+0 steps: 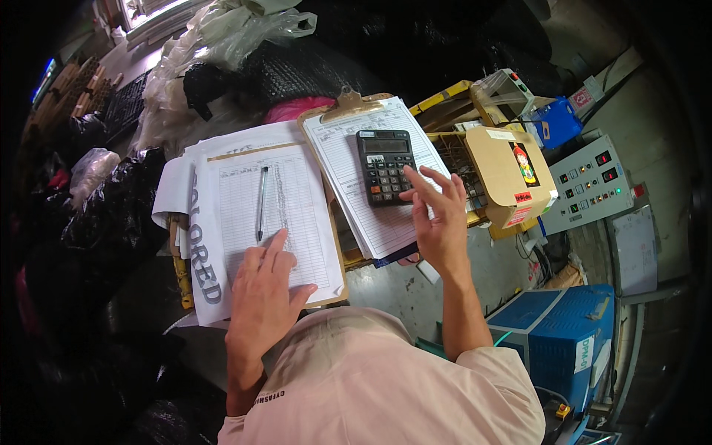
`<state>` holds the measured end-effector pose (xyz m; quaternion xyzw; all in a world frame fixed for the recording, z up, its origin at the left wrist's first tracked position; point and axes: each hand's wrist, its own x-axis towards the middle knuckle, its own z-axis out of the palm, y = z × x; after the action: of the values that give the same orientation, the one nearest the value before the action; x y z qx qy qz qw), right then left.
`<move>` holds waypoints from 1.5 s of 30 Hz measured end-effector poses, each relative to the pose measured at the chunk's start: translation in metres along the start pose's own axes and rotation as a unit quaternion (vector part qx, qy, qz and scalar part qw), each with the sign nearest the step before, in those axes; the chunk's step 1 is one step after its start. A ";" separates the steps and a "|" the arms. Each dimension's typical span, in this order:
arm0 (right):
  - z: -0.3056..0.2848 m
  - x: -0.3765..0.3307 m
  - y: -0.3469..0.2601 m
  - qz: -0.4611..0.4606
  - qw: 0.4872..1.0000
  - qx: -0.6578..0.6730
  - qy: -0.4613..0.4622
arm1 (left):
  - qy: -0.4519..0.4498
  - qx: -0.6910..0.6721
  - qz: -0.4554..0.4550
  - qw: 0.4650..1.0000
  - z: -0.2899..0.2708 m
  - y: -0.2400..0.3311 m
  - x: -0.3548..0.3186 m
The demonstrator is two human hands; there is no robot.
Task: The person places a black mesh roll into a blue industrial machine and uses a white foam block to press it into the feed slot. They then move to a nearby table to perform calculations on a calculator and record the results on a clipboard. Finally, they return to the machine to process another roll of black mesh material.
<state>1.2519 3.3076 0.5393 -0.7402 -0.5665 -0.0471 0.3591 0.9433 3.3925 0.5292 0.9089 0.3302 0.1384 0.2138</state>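
Observation:
My left hand rests on a ruled paper sheet with handwritten columns, its index finger stretched toward the writing and its thumb apart. A pen lies lengthwise on that sheet, just beyond my fingertips. On the right, a black calculator sits on lined forms held by a brown clipboard with a metal clip. My right hand is over the calculator's right side, fingers spread and partly bent, fingertips at its keys. Whether a finger presses a key I cannot tell. Neither hand holds anything.
A cardboard box stands right of the clipboard, near a blue container. Beyond are a grey control panel and a blue machine. Black plastic bags and clear plastic sheeting fill the left and far side.

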 end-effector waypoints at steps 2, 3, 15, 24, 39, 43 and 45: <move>0.004 -0.006 0.007 0.002 1.000 -0.005 -0.009 | -0.001 0.001 0.001 1.000 0.000 0.000 0.000; 0.002 -0.005 0.007 0.001 1.000 -0.014 -0.010 | -0.001 0.001 0.002 1.000 0.000 0.001 0.001; 0.019 0.026 0.017 -0.018 0.999 -0.010 0.033 | -0.003 0.006 -0.004 1.000 -0.002 0.001 0.001; 0.012 0.006 0.045 0.156 0.969 0.139 0.135 | 0.006 0.000 -0.006 1.000 -0.001 0.002 0.000; 0.026 -0.027 0.067 0.164 0.963 0.169 0.132 | -0.012 0.009 -0.025 1.000 -0.001 0.004 -0.008; 0.026 -0.027 0.069 0.165 0.962 0.172 0.132 | -0.011 0.009 -0.025 1.000 -0.001 0.006 -0.010; 0.026 -0.027 0.068 0.166 0.961 0.178 0.130 | -0.010 0.006 -0.029 1.000 -0.001 0.006 -0.010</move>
<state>1.2930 3.2941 0.4740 -0.7356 -0.3835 0.0190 0.5580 0.9385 3.3819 0.5315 0.9017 0.3546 0.1208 0.2159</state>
